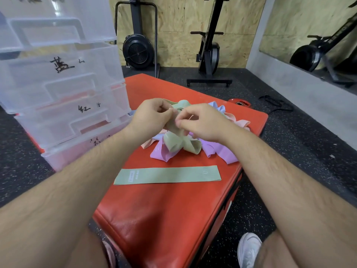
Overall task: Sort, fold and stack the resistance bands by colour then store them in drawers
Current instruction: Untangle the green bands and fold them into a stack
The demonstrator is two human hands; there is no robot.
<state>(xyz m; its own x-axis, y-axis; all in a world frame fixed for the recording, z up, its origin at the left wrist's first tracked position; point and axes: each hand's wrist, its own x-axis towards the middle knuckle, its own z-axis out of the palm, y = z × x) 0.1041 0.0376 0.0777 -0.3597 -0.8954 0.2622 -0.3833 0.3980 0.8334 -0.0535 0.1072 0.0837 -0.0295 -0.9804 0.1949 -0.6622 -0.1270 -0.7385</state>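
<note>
Gym floor, red mat (173,213) as bench. Left hand (152,117) and right hand (201,120) each pinch the tangled green band (181,146) over the mixed pile (222,151), probably to untwist it. Flat green band (168,175) at the pile's 6 o'clock seeds that colour's stack. Drawers (67,105) at 9.

Left hand (152,115) and right hand (201,122) pinching a crumpled green band (181,144) above a pile of bands (222,151), 1 flat green band (168,175) on the red mat (164,219), clear drawers (63,93) at left
</note>
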